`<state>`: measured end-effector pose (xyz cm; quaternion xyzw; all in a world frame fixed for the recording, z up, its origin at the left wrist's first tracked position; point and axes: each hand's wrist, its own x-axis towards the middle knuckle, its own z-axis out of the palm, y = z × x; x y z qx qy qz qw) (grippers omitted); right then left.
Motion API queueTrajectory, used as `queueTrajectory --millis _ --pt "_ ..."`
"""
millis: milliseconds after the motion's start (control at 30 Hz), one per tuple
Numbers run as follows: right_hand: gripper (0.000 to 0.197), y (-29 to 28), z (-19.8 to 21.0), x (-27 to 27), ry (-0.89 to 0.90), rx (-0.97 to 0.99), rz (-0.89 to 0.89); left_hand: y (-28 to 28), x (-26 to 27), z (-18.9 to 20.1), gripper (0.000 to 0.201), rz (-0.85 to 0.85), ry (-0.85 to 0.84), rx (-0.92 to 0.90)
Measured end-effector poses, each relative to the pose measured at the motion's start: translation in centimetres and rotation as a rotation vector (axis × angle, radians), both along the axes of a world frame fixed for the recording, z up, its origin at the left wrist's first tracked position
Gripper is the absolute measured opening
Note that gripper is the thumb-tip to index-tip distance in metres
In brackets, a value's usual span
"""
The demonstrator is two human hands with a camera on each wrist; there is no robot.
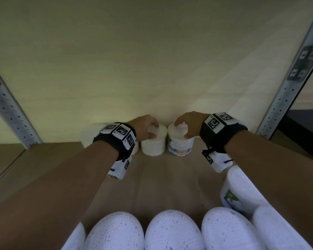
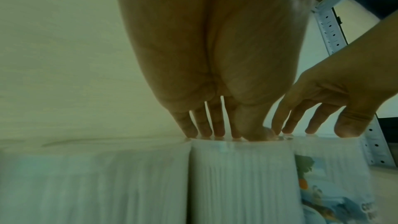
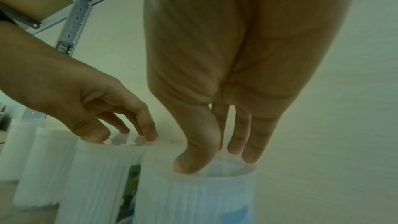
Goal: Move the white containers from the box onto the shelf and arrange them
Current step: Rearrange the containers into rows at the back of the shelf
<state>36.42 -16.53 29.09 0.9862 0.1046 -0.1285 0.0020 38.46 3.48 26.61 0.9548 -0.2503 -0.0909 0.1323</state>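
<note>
Standing upright, axes vertical: plain container [image 1: 153, 146] gripped by left hand [image 1: 143, 126], labelled container [image 1: 181, 147] by right hand [image 1: 190, 124].

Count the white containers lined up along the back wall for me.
4. One container under the right hand, one under the left hand, two more further left, mostly hidden behind the left wrist in the head view; others may be hidden.

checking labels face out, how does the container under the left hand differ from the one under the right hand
The left container shows a plain white side to the head camera; the right container shows a colourful label. The left hand holds the left container by its lid; the right hand holds the right container. Both stand upright, side by side at the back of the shelf, alike in shape.
</note>
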Motion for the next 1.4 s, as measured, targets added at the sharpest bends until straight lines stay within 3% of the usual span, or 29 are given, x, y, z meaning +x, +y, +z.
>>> queueTrajectory --millis 167,367,567,800,1067,1267,1400 --pt "0.060 0.1 -0.2 0.0 -0.001 0.004 -0.004 0.0 0.2 0.5 0.045 -0.040 0.049 0.060" --pt "0.060 0.0 -0.2 0.0 -0.006 0.010 -0.006 -0.5 -0.1 1.2 0.065 -0.089 0.090 0.103" --pt "0.061 -0.1 -0.4 0.2 -0.010 0.020 -0.005 -1.1 -0.3 0.3 0.038 0.052 -0.098 0.008" --pt "0.061 -0.1 -0.6 0.2 -0.020 0.000 0.004 -1.9 -0.4 -0.8 0.054 0.095 -0.117 0.099" --pt "0.061 -0.1 -0.6 0.3 -0.011 0.022 -0.016 -1.2 -0.1 0.4 0.046 0.004 -0.001 0.112" --pt "0.060 -0.2 -0.8 0.2 -0.024 0.039 -0.020 -1.0 0.0 1.0 0.061 -0.039 0.087 0.102" --pt "0.061 -0.1 -0.6 0.3 -0.002 0.024 -0.021 -1.0 -0.4 0.6 0.043 0.024 0.011 0.003"
